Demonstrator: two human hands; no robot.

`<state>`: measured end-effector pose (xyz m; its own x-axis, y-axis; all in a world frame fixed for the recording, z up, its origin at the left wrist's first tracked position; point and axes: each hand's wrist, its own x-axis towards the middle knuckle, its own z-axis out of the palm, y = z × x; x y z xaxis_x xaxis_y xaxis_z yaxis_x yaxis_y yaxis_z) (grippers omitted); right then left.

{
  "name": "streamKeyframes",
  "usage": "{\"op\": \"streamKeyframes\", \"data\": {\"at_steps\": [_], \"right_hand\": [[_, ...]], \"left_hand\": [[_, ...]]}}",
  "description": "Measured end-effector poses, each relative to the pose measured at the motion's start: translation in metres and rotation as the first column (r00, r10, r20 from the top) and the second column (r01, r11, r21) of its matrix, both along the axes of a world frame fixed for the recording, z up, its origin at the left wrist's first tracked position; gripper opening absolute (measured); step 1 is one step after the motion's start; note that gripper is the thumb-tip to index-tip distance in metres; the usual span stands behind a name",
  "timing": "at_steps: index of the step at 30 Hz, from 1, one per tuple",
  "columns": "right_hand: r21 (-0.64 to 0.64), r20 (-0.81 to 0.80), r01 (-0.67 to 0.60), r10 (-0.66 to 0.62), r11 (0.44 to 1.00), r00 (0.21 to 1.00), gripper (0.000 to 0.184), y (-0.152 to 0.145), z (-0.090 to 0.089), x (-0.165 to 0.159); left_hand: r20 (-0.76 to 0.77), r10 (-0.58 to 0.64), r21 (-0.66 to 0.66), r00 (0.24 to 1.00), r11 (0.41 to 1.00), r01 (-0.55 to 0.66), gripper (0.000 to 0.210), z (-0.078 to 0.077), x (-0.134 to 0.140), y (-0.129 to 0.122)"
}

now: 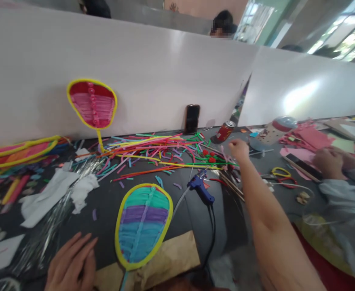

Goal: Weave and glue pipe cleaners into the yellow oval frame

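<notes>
My left hand [72,262] rests low at the left with its fingers stretched out, holding nothing. Just right of it lies a fan shape [144,222] in teal, purple and blue with a yellow fuzzy rim, partly over brown paper [177,254]. My right arm reaches far across the table. At its end my right hand [239,150] is closed near the green stems and red flowers [209,157]; what its fingers hold, if anything, is hidden. A blue glue gun [201,189] lies between the fan and my right arm.
Loose pipe cleaners [153,149] cover the back. A pink fan [92,103] stands against the white partition [153,72]. A phone [192,118] and a drink can [225,131] stand nearby. Scissors [282,173] lie right, near another person's hands [332,161].
</notes>
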<state>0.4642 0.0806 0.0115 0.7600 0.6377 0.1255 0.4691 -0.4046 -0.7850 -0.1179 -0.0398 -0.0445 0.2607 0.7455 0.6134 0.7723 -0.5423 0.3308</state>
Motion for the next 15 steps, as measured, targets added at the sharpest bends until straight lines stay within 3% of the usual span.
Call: {"op": "streamKeyframes", "data": {"at_steps": [3, 5, 7, 9, 12, 15], "right_hand": [[0.103, -0.054, -0.075, 0.081, 0.992, 0.995, 0.007, -0.002, 0.016, -0.031], [0.167, -0.143, -0.181, 0.206, 0.969, 0.968, 0.010, -0.010, 0.023, -0.066], [0.349, -0.402, -0.318, 0.448, 0.881, 0.799, 0.013, -0.027, 0.024, -0.111], [0.399, -0.571, -0.408, 0.571, 0.821, 0.590, 0.017, -0.049, 0.021, -0.158], [0.411, -0.745, -0.463, 0.582, 0.786, 0.326, 0.021, -0.081, 0.010, -0.219], [0.422, -0.828, -0.454, 0.537, 0.785, 0.159, 0.022, -0.101, 0.001, -0.256]], "left_hand": [[-0.116, 0.015, 0.070, 0.993, 0.998, -0.007, 0.045, 0.012, 0.009, -0.004], [-0.148, 0.029, 0.104, 0.989, 0.994, -0.013, 0.033, 0.016, 0.012, -0.006], [-0.160, 0.034, 0.120, 0.986, 0.993, -0.014, 0.028, 0.019, 0.013, -0.008], [-0.162, 0.031, 0.125, 0.986, 0.992, -0.011, 0.028, 0.021, 0.014, -0.011], [-0.132, 0.031, 0.133, 0.991, 0.991, -0.013, 0.026, 0.027, 0.021, -0.016], [-0.061, 0.007, 0.060, 0.998, 0.998, -0.003, 0.019, 0.037, 0.039, -0.019]]}}
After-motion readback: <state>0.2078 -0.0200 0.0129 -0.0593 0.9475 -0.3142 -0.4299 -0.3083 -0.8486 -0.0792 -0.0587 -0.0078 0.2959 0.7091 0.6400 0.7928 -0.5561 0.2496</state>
